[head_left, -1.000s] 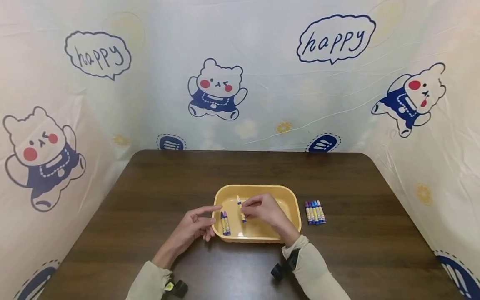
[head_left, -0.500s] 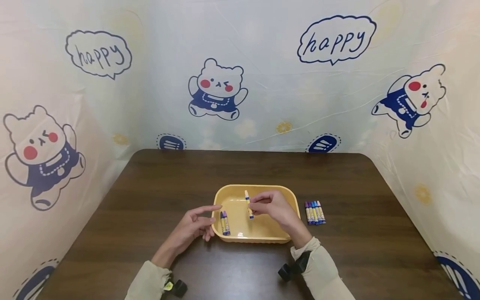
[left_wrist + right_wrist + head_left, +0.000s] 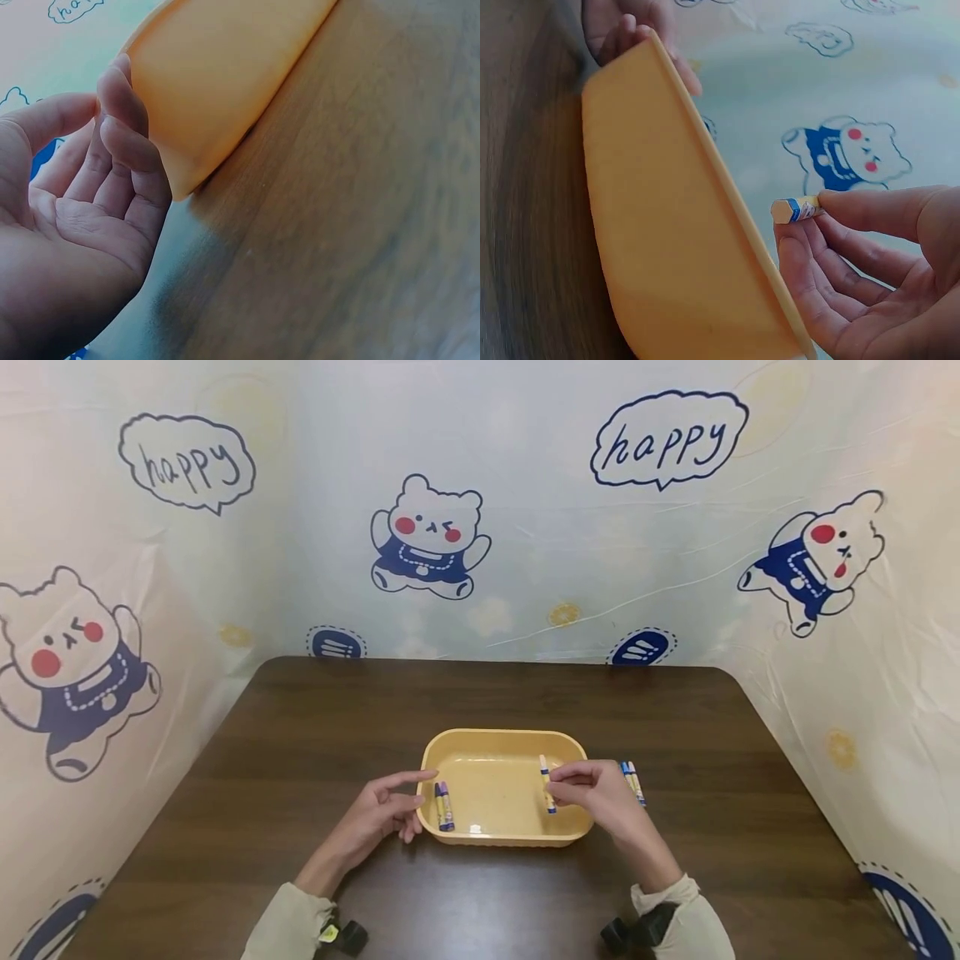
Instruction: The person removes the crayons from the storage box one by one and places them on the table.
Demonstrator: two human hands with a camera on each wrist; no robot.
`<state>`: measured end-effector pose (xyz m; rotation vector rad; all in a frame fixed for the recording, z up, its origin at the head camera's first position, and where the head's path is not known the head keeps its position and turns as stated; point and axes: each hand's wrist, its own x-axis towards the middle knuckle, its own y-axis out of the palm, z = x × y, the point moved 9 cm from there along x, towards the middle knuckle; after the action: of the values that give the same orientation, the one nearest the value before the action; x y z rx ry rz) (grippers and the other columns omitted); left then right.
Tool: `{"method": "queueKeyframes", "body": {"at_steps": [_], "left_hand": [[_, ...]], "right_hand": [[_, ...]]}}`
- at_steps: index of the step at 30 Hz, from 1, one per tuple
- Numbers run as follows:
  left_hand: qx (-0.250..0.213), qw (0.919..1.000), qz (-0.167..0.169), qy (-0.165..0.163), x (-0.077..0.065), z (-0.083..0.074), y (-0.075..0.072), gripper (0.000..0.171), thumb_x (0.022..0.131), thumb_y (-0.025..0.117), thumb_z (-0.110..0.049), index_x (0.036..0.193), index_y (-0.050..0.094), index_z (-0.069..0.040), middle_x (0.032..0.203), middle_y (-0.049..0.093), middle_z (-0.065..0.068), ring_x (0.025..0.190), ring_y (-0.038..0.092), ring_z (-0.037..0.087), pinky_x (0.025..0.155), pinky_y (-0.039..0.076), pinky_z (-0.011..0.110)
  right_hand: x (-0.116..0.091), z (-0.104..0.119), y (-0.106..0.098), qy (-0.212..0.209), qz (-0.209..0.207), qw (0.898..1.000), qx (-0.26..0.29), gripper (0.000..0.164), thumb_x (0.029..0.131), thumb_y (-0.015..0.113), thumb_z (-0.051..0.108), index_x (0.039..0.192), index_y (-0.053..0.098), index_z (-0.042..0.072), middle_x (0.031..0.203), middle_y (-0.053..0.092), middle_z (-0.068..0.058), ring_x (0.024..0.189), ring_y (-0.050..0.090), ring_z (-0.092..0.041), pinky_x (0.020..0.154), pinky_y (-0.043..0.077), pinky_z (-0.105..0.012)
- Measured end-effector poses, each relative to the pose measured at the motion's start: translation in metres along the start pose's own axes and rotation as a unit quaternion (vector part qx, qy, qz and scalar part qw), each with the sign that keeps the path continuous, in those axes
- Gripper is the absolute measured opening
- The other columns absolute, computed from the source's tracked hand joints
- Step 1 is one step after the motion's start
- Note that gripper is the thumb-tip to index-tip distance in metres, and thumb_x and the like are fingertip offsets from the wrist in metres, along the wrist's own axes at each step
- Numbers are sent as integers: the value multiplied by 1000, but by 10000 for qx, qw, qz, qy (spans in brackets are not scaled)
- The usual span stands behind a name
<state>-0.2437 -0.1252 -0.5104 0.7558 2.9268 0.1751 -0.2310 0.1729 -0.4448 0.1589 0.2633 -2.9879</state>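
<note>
My right hand [image 3: 600,789] pinches a pale-tipped crayon [image 3: 547,785] with a blue-and-yellow wrapper over the right part of the yellow tray [image 3: 506,841]. In the right wrist view the crayon's flat hexagonal end [image 3: 784,212] sticks out between thumb and fingers, close beside the tray's rim. At the tray's left end, my left hand [image 3: 378,810] holds the rim, with thumb and index finger at the edge and other fingers against the outer wall [image 3: 217,90]. Two crayons, one dark [image 3: 439,807] and one lilac [image 3: 447,806], lie side by side inside the tray on the left.
More crayons [image 3: 636,783] lie in a row on the brown wooden table [image 3: 495,693], right of the tray and partly hidden by my right hand. A pale cloth printed with bears [image 3: 427,543] surrounds the table at the back and sides.
My right hand has moved rightward across the tray with the crayon in its fingers, and now covers part of the crayon row. My left hand stays at the rim.
</note>
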Motion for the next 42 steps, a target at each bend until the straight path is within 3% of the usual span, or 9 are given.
{"method": "queueKeyframes", "body": {"at_steps": [8,15,22,27,34,42], "left_hand": [[-47,9999,25,98,-1,1,-2,48,99,60,-11,143,48,4,71,68,8,58,62,16,54,51,25],[-77,10000,-38,-29,-2,3,-3,50,98,62,-14,143,48,3,71,68,8,58,62,16,55,52,25],[-138,9999,-6,-25,-2,3,-3,49,98,61,-13,143,49,2,71,68,7,58,62,16,55,52,25],[-140,9999,-7,-19,-2,4,-4,47,99,61,-12,143,50,1,71,68,7,57,62,16,55,52,25],[-204,9998,47,59,-1,3,-2,49,98,61,-11,143,48,3,71,68,7,57,62,16,55,52,25],[-252,9996,58,67,-3,1,-1,48,98,61,-11,142,50,2,70,69,7,56,62,15,54,52,25]], "right_hand": [[-15,-3,-36,-74,-370,9988,318,30,87,75,5,107,67,-17,94,73,-21,76,72,-18,75,60,-35],[-24,-10,-78,-48,-763,9965,333,33,90,73,8,110,65,-17,88,75,-4,75,71,-15,76,59,-35],[-27,-29,-119,256,-1091,9931,347,36,90,75,14,113,67,-13,92,74,-1,79,71,-15,78,59,-33],[-22,-42,-135,501,-1138,9922,34,46,92,73,19,121,61,-16,96,73,0,82,70,-12,78,58,-28],[-12,-66,-143,705,-1134,9890,-631,41,94,69,12,118,60,-20,97,73,-11,78,70,-11,73,59,-28],[-2,-76,-147,804,-1356,9724,-1720,31,92,70,10,105,67,-18,87,73,-17,68,69,-14,63,59,-28]]}}
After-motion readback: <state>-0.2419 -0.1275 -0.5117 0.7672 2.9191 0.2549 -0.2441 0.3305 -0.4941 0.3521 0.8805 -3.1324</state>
